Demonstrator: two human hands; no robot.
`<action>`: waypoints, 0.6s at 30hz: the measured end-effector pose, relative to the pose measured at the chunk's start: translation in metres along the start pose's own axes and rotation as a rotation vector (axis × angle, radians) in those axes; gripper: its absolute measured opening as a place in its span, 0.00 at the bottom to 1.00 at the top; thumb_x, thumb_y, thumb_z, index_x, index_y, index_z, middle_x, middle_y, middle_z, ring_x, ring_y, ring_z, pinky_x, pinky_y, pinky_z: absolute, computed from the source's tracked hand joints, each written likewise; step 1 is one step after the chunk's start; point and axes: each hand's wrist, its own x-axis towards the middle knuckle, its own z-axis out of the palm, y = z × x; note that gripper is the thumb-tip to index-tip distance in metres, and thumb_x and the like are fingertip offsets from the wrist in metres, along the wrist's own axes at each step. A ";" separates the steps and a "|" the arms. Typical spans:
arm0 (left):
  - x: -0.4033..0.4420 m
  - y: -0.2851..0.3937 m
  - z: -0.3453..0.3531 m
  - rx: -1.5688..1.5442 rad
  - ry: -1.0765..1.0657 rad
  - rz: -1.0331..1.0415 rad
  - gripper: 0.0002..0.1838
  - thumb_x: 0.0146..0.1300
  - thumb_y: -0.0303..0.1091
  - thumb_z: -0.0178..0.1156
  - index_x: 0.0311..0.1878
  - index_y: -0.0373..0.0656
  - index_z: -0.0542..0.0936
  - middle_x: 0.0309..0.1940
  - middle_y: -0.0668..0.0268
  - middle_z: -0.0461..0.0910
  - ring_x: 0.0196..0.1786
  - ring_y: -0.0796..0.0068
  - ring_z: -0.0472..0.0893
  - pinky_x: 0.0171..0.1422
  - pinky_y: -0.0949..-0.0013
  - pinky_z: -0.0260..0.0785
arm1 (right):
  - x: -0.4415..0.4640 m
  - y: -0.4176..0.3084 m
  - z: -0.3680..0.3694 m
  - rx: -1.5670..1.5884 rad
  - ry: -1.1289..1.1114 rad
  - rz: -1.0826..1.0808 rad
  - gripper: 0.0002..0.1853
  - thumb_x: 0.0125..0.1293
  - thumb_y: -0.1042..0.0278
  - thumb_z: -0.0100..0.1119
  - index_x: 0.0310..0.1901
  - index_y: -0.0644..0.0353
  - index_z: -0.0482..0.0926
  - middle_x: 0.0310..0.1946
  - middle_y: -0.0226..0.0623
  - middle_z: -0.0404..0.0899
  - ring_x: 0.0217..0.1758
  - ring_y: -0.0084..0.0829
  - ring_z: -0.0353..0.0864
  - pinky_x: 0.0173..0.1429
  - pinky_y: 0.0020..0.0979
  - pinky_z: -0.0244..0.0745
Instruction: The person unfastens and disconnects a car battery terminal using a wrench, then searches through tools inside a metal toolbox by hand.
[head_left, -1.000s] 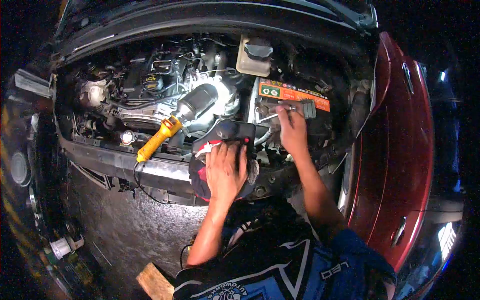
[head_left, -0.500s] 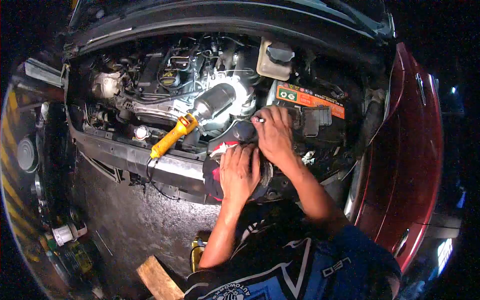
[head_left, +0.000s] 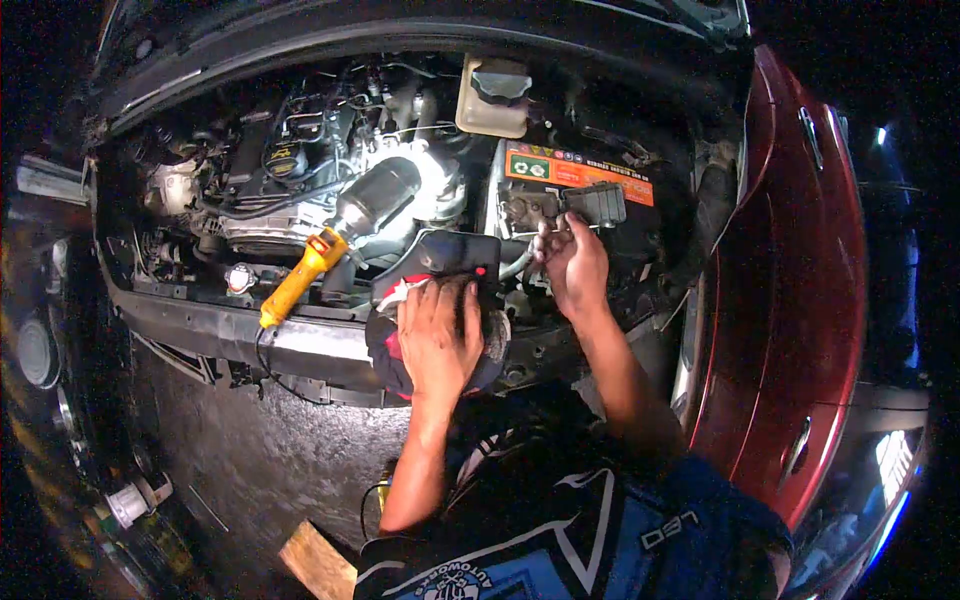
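Note:
My left hand lies with fingers stretched over a soft black bundle with red and white parts, at the front edge of the engine bay. Just beyond its fingertips is a smooth black piece bearing a small red dot. My right hand is raised in front of the car battery, thumb and fingers drawn together. Whatever is between those fingertips is too small to make out. A dark rectangular cover sits by the battery, just past the right fingers.
A yellow-handled work lamp lies lit across the engine, its cord hanging over the front crossmember. Behind stands a pale reservoir with a black cap. A red car door is at right; a wood block lies on the floor.
My right hand has moved away from the left hand, toward the battery's front, its palm turning more upward. My left hand stays on the bundle. The whole view has shifted slightly.

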 end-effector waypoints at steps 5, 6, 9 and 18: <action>-0.001 0.000 0.001 -0.007 0.035 0.026 0.07 0.66 0.32 0.63 0.44 0.42 0.84 0.40 0.60 0.83 0.44 0.55 0.79 0.47 0.57 0.68 | -0.002 0.000 0.005 0.112 0.092 0.054 0.11 0.76 0.60 0.52 0.41 0.60 0.73 0.34 0.42 0.81 0.34 0.36 0.80 0.41 0.36 0.74; 0.000 0.002 0.000 -0.027 0.010 0.008 0.08 0.66 0.32 0.62 0.44 0.40 0.83 0.40 0.58 0.83 0.44 0.53 0.78 0.49 0.55 0.68 | -0.002 0.003 0.007 0.146 0.159 0.037 0.11 0.76 0.60 0.52 0.40 0.60 0.73 0.34 0.42 0.81 0.34 0.37 0.80 0.42 0.37 0.75; 0.001 0.005 -0.003 -0.061 -0.035 -0.028 0.09 0.66 0.31 0.62 0.45 0.37 0.83 0.40 0.54 0.82 0.45 0.49 0.78 0.53 0.52 0.68 | -0.004 0.010 0.005 0.235 0.194 0.039 0.10 0.77 0.61 0.50 0.42 0.60 0.73 0.37 0.44 0.81 0.38 0.39 0.81 0.45 0.38 0.77; -0.001 0.000 0.001 -0.011 -0.019 -0.019 0.08 0.66 0.32 0.62 0.44 0.38 0.83 0.40 0.56 0.82 0.45 0.51 0.78 0.52 0.53 0.68 | -0.002 0.034 0.023 -1.031 -0.001 -0.565 0.11 0.77 0.64 0.48 0.42 0.63 0.73 0.36 0.48 0.79 0.38 0.42 0.80 0.45 0.41 0.76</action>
